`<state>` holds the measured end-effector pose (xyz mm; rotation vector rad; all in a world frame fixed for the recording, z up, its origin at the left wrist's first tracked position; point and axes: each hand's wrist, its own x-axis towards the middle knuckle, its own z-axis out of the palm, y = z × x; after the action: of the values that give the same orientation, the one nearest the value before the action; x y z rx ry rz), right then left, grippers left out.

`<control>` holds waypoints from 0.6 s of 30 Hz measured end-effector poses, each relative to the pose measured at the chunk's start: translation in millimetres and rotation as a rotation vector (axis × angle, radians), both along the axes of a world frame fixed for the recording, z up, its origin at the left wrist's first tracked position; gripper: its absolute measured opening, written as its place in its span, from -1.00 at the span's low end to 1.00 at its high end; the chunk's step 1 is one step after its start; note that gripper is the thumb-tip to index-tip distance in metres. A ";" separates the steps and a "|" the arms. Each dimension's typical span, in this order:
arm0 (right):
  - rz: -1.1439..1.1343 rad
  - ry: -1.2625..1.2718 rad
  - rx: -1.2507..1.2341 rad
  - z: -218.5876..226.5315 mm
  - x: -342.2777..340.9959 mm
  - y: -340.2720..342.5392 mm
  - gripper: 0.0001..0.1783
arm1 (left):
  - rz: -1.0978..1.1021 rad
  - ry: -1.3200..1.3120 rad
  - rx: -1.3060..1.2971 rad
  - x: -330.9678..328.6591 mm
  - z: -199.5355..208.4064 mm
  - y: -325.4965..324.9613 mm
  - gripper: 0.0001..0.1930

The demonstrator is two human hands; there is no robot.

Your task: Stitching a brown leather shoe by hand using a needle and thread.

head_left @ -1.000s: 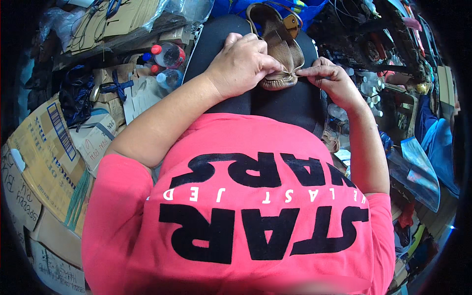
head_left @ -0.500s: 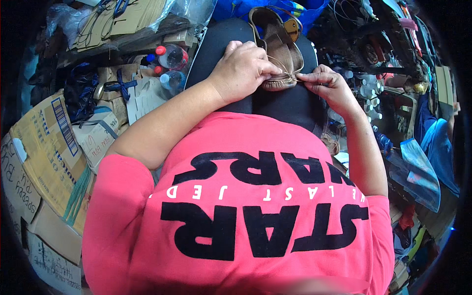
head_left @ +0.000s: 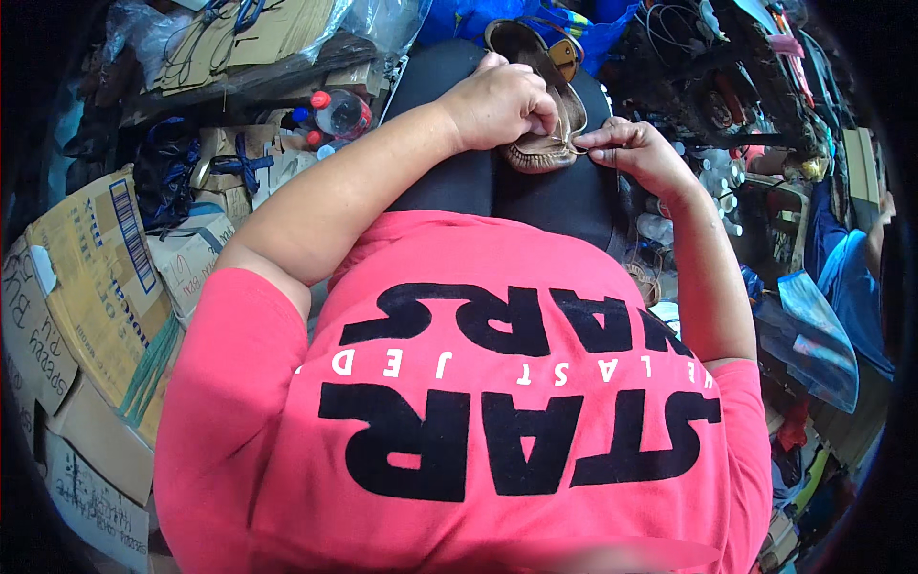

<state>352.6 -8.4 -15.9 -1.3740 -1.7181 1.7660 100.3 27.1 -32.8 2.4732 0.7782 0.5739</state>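
A brown leather shoe (head_left: 543, 157) with a gathered, stitched toe rests across my thighs, its toe toward me and its heel away. A buckle tab (head_left: 564, 59) shows near the heel. My left hand (head_left: 507, 103) is closed over the shoe's left side, fingers curled down at the opening; what they pinch is hidden. At the right side of the toe my right hand (head_left: 633, 153) pinches a thin light thread (head_left: 564, 140) with thumb and forefinger, close against the shoe's edge. Whether a needle is there is too small to tell.
Cardboard boxes (head_left: 91, 287) are stacked at the left. Plastic bottles (head_left: 341, 115) stand beside my left thigh, and more bottles (head_left: 717, 177) lie at the right. Flat brown pieces (head_left: 258, 43) sit at the upper left. Blue bags (head_left: 469, 19) lie beyond the shoe.
My left hand has shifted slightly right, and its fingers have curled in over the shoe. The right hand stays beside the toe, its position nearly the same.
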 end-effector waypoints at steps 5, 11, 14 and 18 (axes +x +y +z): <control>-0.044 -0.154 0.192 6.4 -7.6 -21.6 -0.69 | 0.160 0.039 0.078 -11.5 1.5 -24.8 -0.90; -0.135 -0.193 0.405 -3.4 -5.7 -35.4 -0.71 | 0.271 0.062 0.110 -14.4 7.6 -39.2 -0.90; -0.176 -0.184 0.373 1.6 -8.9 -35.8 -0.70 | 0.307 0.028 0.040 -15.5 13.6 -45.3 -0.89; -0.183 -0.146 0.305 -4.0 -7.8 -32.9 -0.70 | 0.304 0.004 -0.030 -14.9 10.9 -41.2 -0.89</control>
<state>344.8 -41.3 -19.9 -1.4967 -1.7809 1.2744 85.4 -14.1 -21.9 2.3438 1.1672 0.6580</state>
